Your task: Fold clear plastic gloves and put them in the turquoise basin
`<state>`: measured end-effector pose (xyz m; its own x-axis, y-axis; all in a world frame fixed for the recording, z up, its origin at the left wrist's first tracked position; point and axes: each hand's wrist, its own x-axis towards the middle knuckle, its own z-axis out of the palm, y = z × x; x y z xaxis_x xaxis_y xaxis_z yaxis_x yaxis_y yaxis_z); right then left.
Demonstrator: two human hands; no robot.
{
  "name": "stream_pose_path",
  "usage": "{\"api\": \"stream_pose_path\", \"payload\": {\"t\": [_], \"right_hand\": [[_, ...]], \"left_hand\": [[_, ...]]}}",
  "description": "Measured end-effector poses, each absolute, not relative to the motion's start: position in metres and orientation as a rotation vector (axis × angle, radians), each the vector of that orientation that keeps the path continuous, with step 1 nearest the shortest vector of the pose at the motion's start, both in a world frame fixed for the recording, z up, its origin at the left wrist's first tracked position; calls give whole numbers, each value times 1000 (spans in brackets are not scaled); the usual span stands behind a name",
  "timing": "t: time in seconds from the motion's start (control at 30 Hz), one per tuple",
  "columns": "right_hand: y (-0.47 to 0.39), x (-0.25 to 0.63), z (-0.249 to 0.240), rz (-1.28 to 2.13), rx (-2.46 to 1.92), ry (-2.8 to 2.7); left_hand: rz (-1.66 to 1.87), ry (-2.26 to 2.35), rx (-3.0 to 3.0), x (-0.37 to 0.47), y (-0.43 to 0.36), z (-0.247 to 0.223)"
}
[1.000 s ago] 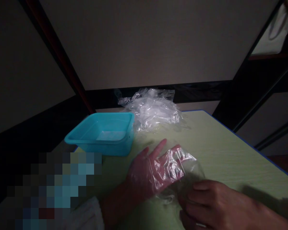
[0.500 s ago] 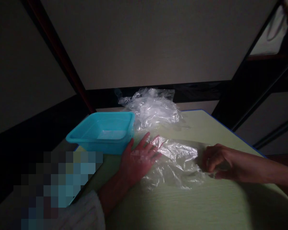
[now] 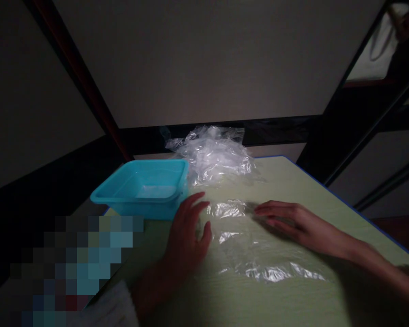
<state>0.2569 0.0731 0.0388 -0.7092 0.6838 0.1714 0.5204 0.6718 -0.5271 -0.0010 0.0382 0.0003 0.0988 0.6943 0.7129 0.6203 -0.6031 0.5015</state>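
Note:
A clear plastic bag (image 3: 235,245) lies spread flat on the pale green table, with shiny creases along its far and near sides. At its left edge is my left hand (image 3: 189,231), fingers apart and slightly curled, holding nothing. My right hand (image 3: 289,220) reaches over the bag's far right part with its fingers stretched out; nothing is gripped in it. Whether its fingertips touch the plastic I cannot tell.
Beyond the bag, a crumpled heap of clear plastic bags (image 3: 216,156) sits at the table's back edge. A turquoise plastic basin (image 3: 157,209) stands at the back left. The table (image 3: 276,172) has a blue edge and a wall panel (image 3: 204,63) rises behind it.
The bag was bunched up and now lies flatter and wider. My right hand has let go of its right end and moved left. My left hand has drawn back from on top of it.

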Motion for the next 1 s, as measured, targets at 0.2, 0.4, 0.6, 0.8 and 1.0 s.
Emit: {"api": "stream_pose_path", "payload": {"t": [0.2,0.4,0.6,0.8,1.0], "right_hand": [[69,240,11,503,-939,-2662],[74,240,1,391,-885,-2835],[78,244,-1,342,-839,-2856],[78,244,2,325,-834,-2880],[79,246,1,330,-819,-2866]], "left_hand": [[823,842,2780,8,23,8],[107,729,2762,8,25,15],[-16,751,2717,2,20,21],[-57,814,2637,-6,15,28],[76,726,2643,-12,17,28]]}}
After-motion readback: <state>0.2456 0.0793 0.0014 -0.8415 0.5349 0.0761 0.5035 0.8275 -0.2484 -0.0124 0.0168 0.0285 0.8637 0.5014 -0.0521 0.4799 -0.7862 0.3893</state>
